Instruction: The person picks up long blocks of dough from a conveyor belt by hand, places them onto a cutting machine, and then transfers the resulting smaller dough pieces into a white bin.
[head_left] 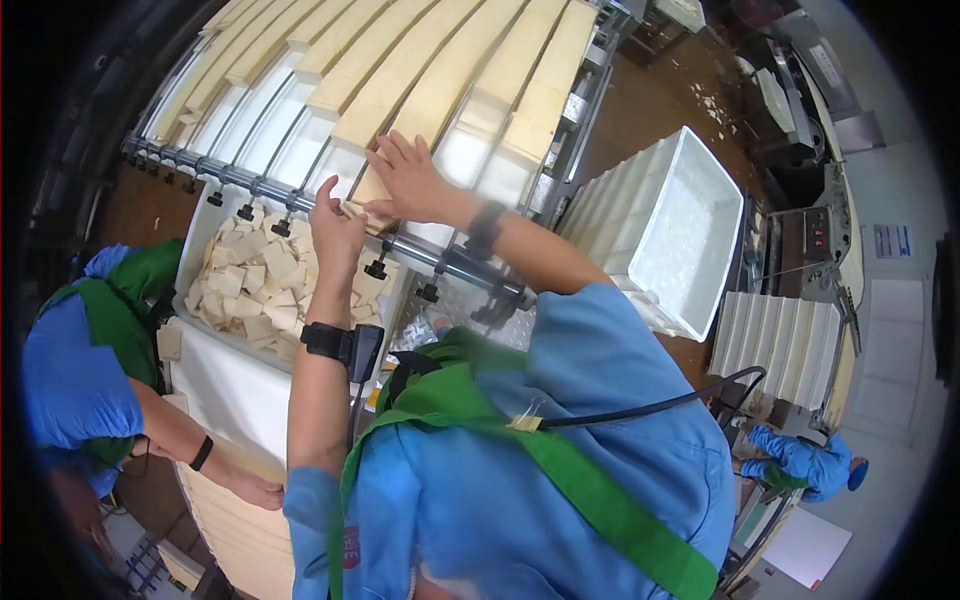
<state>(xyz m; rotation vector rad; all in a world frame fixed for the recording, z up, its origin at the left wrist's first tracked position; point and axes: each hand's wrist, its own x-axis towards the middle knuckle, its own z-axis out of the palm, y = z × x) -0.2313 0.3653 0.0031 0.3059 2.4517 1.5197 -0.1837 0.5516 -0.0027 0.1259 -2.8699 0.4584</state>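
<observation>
Long pale cream strips lie side by side in white lanes, which end at a metal rail. My right hand is spread, palm down, over the near end of one strip, and its thumb reaches toward my left hand. Just beyond the rail, my left hand has its index finger stretched out and its thumb side toward small pale pieces between the two hands. Part of these pieces is hidden by my fingers. Below the rail, a white bin holds many flat, square-cut pieces of the same colour.
The metal rail with black knobs crosses in front of me. Stacked white crates stand on the right. At left, a co-worker's hand rests by a light stack. Another person works far right.
</observation>
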